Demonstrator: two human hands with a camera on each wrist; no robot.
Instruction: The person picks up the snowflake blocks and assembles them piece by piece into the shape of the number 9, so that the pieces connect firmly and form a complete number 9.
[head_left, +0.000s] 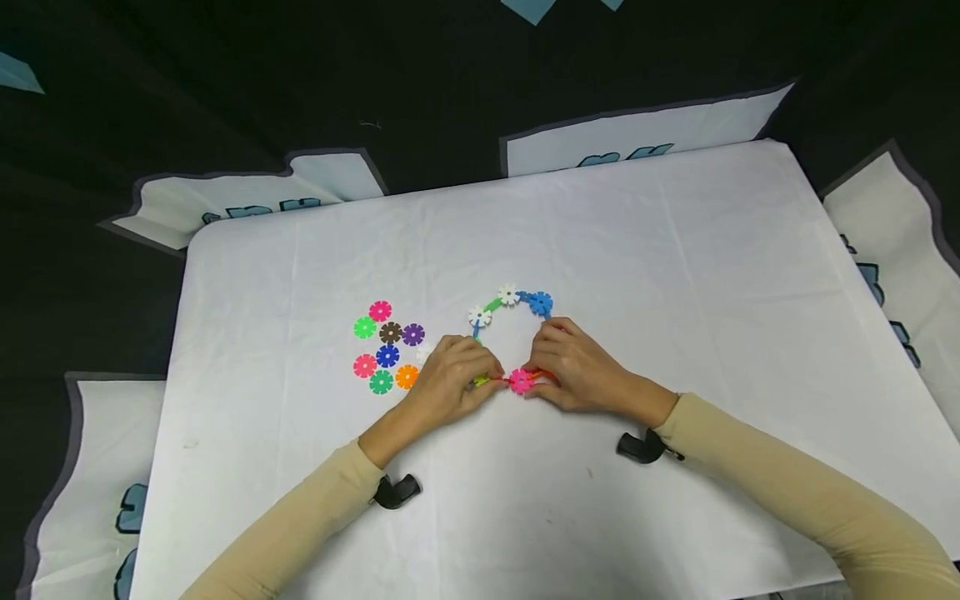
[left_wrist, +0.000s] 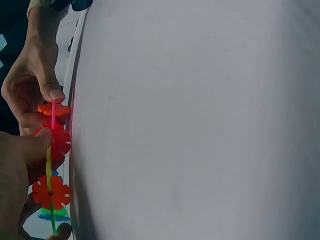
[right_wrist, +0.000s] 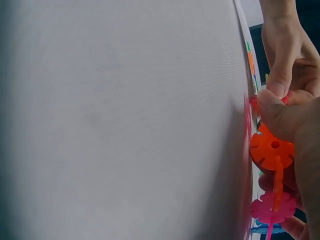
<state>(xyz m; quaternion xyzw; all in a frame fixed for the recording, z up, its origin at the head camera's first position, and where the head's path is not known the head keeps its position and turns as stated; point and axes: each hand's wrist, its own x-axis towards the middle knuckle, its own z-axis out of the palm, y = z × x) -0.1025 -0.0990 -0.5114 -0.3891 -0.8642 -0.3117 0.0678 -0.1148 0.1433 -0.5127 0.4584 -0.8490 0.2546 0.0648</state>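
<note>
Slotted plastic flower discs are linked into a ring on the table, a pink disc (head_left: pixel 521 381) between the two hands. My left hand (head_left: pixel 456 375) pinches the chain at a red disc (left_wrist: pixel 60 140), seen in the left wrist view, with a yellow disc edge-on beside it. From the other side my right hand (head_left: pixel 579 367) pinches the ring near the pink disc, and an orange disc (right_wrist: pixel 272 146) shows under its thumb in the right wrist view. A white disc (head_left: pixel 508 294) and a blue disc (head_left: pixel 540 303) form the far side. Fingers hide parts of the ring.
Left of the ring lie several loose discs, among them a brown disc (head_left: pixel 390 332), a purple disc (head_left: pixel 413 334) and an orange one (head_left: pixel 407 377). A white cloth (head_left: pixel 712 333) covers the table. Black wrist mounts (head_left: pixel 640 447) hang below both sleeves.
</note>
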